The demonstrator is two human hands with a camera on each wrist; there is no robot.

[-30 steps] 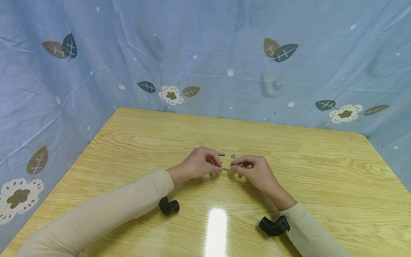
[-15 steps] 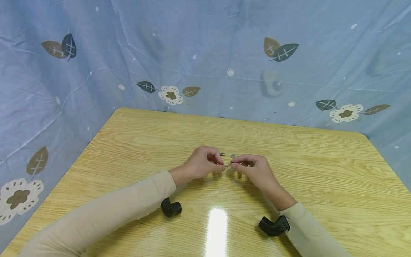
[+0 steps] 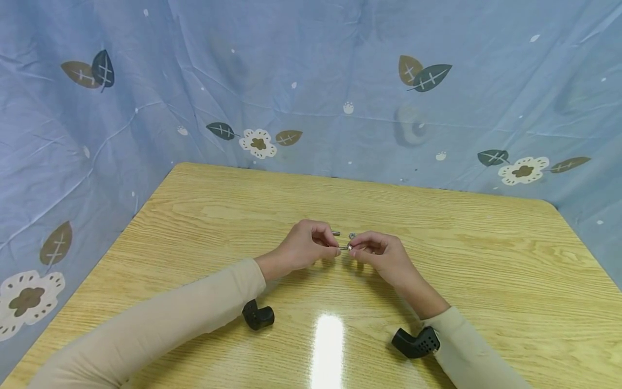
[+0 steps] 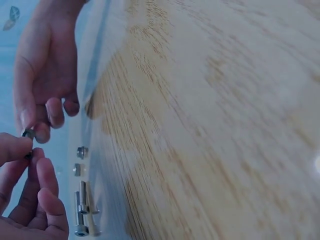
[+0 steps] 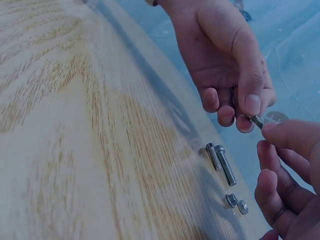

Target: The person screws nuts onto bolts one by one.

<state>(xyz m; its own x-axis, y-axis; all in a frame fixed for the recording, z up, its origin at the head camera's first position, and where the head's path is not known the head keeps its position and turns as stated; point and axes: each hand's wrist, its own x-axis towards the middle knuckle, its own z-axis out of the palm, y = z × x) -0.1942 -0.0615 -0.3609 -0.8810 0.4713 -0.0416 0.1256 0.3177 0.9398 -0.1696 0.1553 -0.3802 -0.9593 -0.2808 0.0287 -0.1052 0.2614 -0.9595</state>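
Bolt [image 5: 257,121] hangs over the table [image 3: 486,259], well short of its far edge, pinched by the left hand [image 3: 300,247], while the right hand [image 3: 391,263], fingertips likewise nearly together, grips a nut [image 4: 28,134] at the bolt's end, two loose bolts [image 5: 226,165] and two loose nuts [image 5: 231,200] lying beyond.

Forearms [image 3: 194,302] angled inward, fingers [image 3: 328,252] pinching

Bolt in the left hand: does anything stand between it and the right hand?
Nothing visible blocks it: the bolt spans from the left hand to the right hand; the wider bit of metal there is too small to identify. Loose bolts and nuts lie aside.
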